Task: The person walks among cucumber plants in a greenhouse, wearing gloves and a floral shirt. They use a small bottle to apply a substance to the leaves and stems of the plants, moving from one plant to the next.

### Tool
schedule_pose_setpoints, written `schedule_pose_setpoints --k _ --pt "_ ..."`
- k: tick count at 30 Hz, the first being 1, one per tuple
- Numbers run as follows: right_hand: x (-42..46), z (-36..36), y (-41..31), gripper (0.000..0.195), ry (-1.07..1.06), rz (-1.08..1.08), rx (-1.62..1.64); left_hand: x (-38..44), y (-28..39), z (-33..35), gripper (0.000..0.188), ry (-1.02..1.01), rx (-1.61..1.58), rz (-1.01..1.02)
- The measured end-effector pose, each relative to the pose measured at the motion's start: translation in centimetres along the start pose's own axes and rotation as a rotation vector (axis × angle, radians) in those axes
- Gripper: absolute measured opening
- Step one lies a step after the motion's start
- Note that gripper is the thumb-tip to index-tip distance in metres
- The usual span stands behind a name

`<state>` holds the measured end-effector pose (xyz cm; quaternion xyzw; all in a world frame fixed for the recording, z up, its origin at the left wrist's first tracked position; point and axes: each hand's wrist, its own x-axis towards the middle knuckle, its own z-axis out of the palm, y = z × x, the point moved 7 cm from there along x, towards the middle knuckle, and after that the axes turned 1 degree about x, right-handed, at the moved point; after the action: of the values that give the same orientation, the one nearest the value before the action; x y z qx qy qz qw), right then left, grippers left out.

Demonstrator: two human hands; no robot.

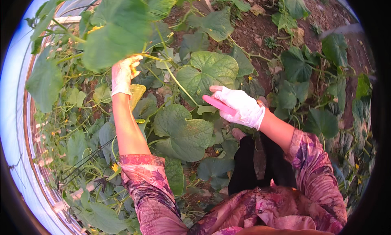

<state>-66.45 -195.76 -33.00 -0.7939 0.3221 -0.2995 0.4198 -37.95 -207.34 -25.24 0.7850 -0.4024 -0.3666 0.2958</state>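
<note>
My left hand [122, 74], in a whitish glove, is raised among the cucumber vines at upper left. Its fingers curl at a yellowish-green cucumber stem [149, 56], with a bit of yellow between them. A large leaf [117, 36] hangs in front and hides part of that hand. My right hand [241, 106], also gloved in white, grips a flat pink object [219, 104] whose rounded end sticks out to the left; its exact kind is unclear. Just beyond the right hand spreads a broad cucumber leaf [209, 70], and a second broad leaf [183, 132] lies lower, between my arms.
Plastic sheeting [15, 91] curves along the left edge. Thin dark cords [88, 157] cross the foliage at lower left. Brown soil [253, 30] shows at upper right, with more vines [294, 64] along the right. My dark-trousered legs [244, 164] stand amid low leaves.
</note>
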Motion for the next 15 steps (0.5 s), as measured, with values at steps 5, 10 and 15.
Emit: schedule_pose_setpoints --k 5,10,15 --pt "-0.8 -0.1 0.7 0.028 -0.038 0.071 0.149 5.4 -4.1 -2.0 0.041 -0.148 -0.404 0.11" --pt "-1.2 -0.8 -0.6 0.03 -0.014 0.105 0.158 3.1 -2.6 2.1 0.038 -0.484 0.208 -0.208" --pt "-0.5 -0.8 -1.2 0.036 -0.095 0.097 0.051 3.4 -2.9 2.1 0.029 -0.565 0.122 -0.119"
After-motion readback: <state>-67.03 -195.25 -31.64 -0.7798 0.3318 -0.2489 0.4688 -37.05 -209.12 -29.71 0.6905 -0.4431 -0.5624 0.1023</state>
